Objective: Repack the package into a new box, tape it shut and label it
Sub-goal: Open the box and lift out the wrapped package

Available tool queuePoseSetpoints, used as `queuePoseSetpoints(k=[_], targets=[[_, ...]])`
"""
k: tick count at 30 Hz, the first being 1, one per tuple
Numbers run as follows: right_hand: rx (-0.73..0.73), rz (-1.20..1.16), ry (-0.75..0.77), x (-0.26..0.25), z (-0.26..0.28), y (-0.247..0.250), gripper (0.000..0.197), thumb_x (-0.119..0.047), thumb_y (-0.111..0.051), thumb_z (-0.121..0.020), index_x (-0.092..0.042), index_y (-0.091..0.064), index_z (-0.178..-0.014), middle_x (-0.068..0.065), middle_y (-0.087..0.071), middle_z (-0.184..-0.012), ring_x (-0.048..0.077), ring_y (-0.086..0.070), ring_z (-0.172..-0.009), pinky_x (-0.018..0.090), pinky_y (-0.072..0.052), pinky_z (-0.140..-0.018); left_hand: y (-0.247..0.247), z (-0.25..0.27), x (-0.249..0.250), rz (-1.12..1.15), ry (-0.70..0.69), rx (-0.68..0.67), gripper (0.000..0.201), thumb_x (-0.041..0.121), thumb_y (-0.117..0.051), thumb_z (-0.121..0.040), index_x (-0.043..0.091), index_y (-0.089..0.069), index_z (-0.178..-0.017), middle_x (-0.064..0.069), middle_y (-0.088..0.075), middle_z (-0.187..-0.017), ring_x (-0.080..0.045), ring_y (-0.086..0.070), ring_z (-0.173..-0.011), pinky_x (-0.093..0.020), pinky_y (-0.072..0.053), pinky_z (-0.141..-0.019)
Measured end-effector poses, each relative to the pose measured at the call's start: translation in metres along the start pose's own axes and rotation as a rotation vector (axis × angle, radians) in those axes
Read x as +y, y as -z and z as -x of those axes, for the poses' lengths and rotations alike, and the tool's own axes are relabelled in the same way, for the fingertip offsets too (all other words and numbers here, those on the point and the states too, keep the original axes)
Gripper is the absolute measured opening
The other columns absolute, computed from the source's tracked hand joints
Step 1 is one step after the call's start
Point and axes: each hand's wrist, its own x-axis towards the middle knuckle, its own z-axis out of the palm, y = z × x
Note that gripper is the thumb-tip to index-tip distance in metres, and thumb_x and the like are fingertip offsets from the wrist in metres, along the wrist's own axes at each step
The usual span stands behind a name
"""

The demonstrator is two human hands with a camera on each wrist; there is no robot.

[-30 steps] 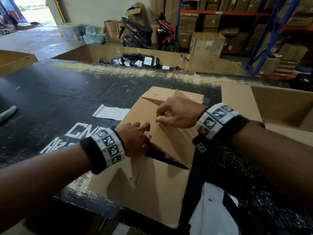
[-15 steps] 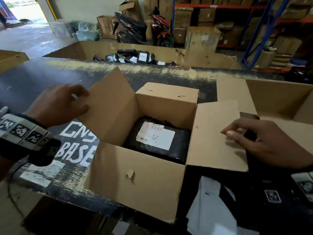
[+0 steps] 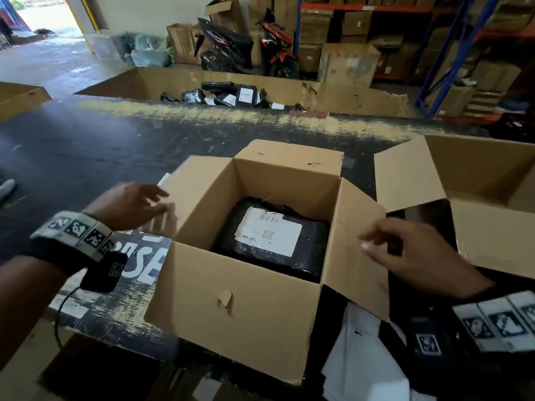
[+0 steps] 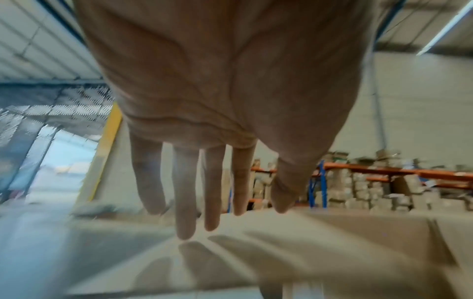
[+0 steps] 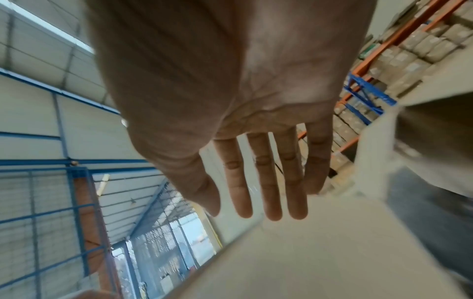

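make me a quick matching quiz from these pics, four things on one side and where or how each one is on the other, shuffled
Things:
1. black wrapped package
2. brown cardboard box
3. left hand
4. red motorbike

Places or states:
A. parked by the shelving at the back
B. lying in the bottom of the box
C. flaps open, on the dark table
D. fingers straight, beside the left flap

Pairs: 1-B, 2-C, 3-D, 4-A

Your box [image 3: 231, 308] is matt brown cardboard, torn near its front; the package [image 3: 278, 256] is glossy crinkled black plastic with a paper label [image 3: 270, 231]; your worktop [image 3: 86, 157] is scuffed black.
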Motion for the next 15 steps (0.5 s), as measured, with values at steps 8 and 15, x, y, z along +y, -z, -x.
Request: queuePoseSetpoints(k=[8,15], targets=[[-0.102,-0.015,0.057,-0.106,-0.118,0.025,0.022,-0.039,-0.074,-0.088,-0.024,-0.071,-0.103,-0.007,-0.072,-0.097,0.010,-0.069,-0.088,0.030,-0.055,-0.079,0.073,-0.040,0.136,0.011,-0.338,0.114,0.032,0.046,-0.065,-0.094,0.030,-0.068,-0.121,0.013,-0.071,-0.100,-0.010,-0.069,-0.092,-0.036,-0.055,-0.093],[-0.272,0.246,-0.064,-0.103,-0.190,-0.057,0.038,-0.033,-0.081,-0.078,-0.007,-0.072,-0.106,0.014,-0.074,-0.107,0.030,-0.071,-0.094,0.026,-0.044,-0.065,-0.010,-0.092,0.196,-0.291,-0.366,-0.166,0.032,0.038,-0.072,-0.086,0.026,-0.073,-0.116,0.000,-0.076,-0.101,-0.020,-0.069,-0.089,-0.034,-0.056,-0.086]])
